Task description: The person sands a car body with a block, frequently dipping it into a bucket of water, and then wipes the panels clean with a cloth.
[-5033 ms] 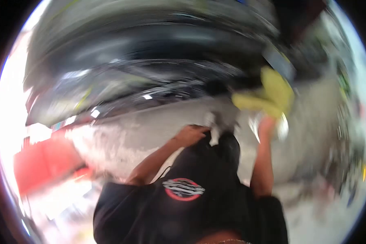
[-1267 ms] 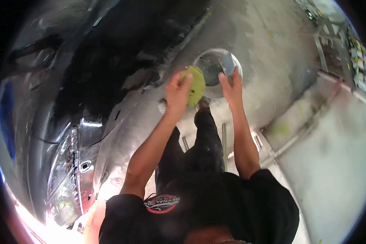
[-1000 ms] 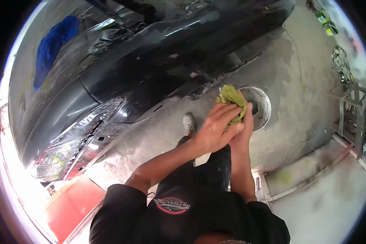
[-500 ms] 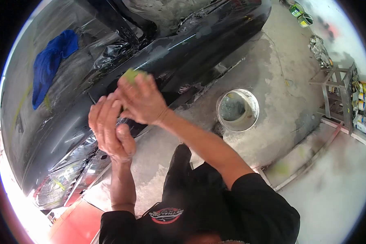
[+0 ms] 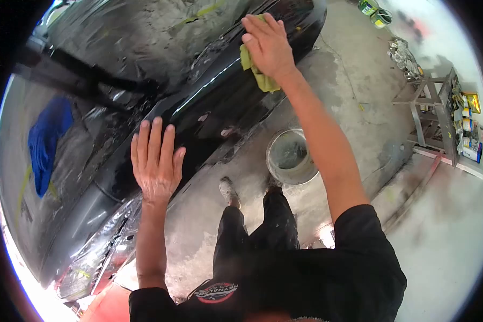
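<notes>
A glossy black car panel (image 5: pixel 198 115) runs diagonally across the view. My left hand (image 5: pixel 156 161) is open, fingers spread, over the panel's lower left part; whether it touches the surface I cannot tell. Farther up the panel, my right hand (image 5: pixel 269 47) holds a yellow-green cloth (image 5: pixel 263 80) against the black surface. Part of the cloth hangs out below the palm, and the rest is hidden under the hand.
A blue cloth (image 5: pixel 47 142) lies on the plastic-covered car at the left. On the floor stands a bucket (image 5: pixel 291 156), near my feet. A metal stand (image 5: pixel 432 107), cans (image 5: pixel 381 19) and crumpled material (image 5: pixel 404 56) are at the right.
My hands have moved apart. The right hand has travelled up and right along the panel with the cloth, while the left has moved slightly right with fingers spread. The view has shifted.
</notes>
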### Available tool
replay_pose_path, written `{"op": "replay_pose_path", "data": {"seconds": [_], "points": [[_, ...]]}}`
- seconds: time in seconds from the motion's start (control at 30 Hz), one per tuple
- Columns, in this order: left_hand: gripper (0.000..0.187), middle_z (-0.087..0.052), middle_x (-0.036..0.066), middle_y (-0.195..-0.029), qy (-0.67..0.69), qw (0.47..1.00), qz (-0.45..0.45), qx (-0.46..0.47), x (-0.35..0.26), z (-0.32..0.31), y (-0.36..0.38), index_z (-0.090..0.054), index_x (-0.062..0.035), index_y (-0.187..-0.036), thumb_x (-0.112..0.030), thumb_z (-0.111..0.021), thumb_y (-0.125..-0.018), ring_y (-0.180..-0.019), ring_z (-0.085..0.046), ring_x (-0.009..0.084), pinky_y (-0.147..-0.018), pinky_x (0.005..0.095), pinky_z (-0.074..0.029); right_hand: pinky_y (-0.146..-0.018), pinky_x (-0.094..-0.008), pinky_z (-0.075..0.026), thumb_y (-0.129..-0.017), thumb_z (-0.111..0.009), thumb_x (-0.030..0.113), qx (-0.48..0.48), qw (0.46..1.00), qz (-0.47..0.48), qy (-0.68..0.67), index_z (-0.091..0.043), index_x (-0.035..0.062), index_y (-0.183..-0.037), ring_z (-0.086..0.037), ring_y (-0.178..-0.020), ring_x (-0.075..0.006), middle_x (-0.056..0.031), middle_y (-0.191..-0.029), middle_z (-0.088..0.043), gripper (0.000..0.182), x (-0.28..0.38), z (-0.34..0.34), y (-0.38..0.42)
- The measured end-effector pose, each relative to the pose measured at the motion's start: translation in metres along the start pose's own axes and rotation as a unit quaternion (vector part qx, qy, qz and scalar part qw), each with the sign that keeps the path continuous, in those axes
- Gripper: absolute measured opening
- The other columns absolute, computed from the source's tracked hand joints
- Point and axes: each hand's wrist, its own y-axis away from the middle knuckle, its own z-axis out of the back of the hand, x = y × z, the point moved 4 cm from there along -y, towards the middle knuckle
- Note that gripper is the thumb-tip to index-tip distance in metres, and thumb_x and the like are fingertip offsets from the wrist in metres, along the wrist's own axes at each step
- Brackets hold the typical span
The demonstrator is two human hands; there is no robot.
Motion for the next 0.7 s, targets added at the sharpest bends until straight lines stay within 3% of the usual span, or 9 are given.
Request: {"op": "replay_pose_path", "data": {"seconds": [0.13, 0.23, 0.33, 0.4, 0.53, 0.7], "points": [[0.037, -0.06, 0.011, -0.146, -0.093, 0.996, -0.002, -0.008, -0.005, -0.014, 0.0, -0.07, -0.0105, -0.127, -0.035, -0.062, -0.101, -0.141, -0.05, 0.0335, -0.118, 0.0497, -0.035, -0.119, -0.0508, -0.031, -0.105, -0.049, 0.035, 0.047, 0.998, 0.008, 0.044, -0.06, 0.009, -0.142, -0.043, -0.143, -0.038, -0.0097, -0.149, -0.057, 0.046, -0.088, 0.005, -0.027], [0.036, -0.061, 0.01, -0.145, -0.118, 0.993, -0.004, -0.021, -0.003, -0.022, 0.003, -0.071, -0.0125, -0.125, -0.037, -0.061, -0.102, -0.141, -0.05, 0.0321, -0.119, 0.0486, -0.033, -0.123, -0.0448, -0.028, -0.106, -0.046, 0.034, 0.112, 0.987, -0.092, 0.062, -0.057, 0.0054, -0.144, -0.038, -0.148, -0.0369, -0.019, -0.154, -0.049, 0.049, -0.144, 0.01, -0.049], [0.037, -0.063, 0.01, -0.143, -0.131, 0.991, -0.005, -0.021, -0.003, -0.025, 0.004, -0.07, -0.0128, -0.126, -0.039, -0.059, -0.103, -0.14, -0.052, 0.0318, -0.12, 0.0484, -0.031, -0.122, -0.044, -0.029, -0.107, -0.046, 0.038, 0.11, 0.99, -0.079, 0.046, -0.055, 0.0061, -0.146, -0.04, -0.147, -0.0349, -0.0148, -0.155, -0.05, 0.051, -0.212, 0.005, -0.072], [0.038, -0.064, 0.011, -0.141, -0.138, 0.99, -0.015, -0.031, -0.001, -0.027, 0.005, -0.07, -0.0125, -0.126, -0.04, -0.055, -0.105, -0.138, -0.054, 0.032, -0.12, 0.0483, -0.031, -0.123, -0.0449, -0.028, -0.107, -0.045, 0.04, 0.107, 0.98, -0.161, -0.05, -0.055, 0.005, -0.146, -0.04, -0.147, -0.0365, -0.0157, -0.154, -0.051, 0.053, -0.226, 0.012, -0.086], [0.039, -0.067, 0.012, -0.136, -0.138, 0.989, -0.026, -0.043, -0.001, -0.027, 0.007, -0.069, -0.0134, -0.127, -0.041, -0.049, -0.107, -0.132, -0.059, 0.034, -0.116, 0.0502, -0.035, -0.122, -0.0438, -0.029, -0.107, -0.043, 0.041, 0.127, 0.977, -0.149, 0.083, -0.054, 0.0008, -0.145, -0.041, -0.146, -0.0382, -0.02, -0.154, -0.05, 0.056, -0.311, -0.01, -0.108], [0.038, -0.067, 0.014, -0.135, -0.107, 0.993, -0.032, -0.029, 0.001, -0.024, 0.007, -0.069, -0.0133, -0.128, -0.039, -0.05, -0.107, -0.131, -0.06, 0.0335, -0.117, 0.0504, -0.034, -0.121, -0.0443, -0.03, -0.107, -0.044, 0.037, 0.118, 0.985, -0.101, 0.076, -0.056, -0.0022, -0.142, -0.042, -0.145, -0.0388, -0.0235, -0.152, -0.05, 0.054, -0.264, -0.002, -0.091]]}}
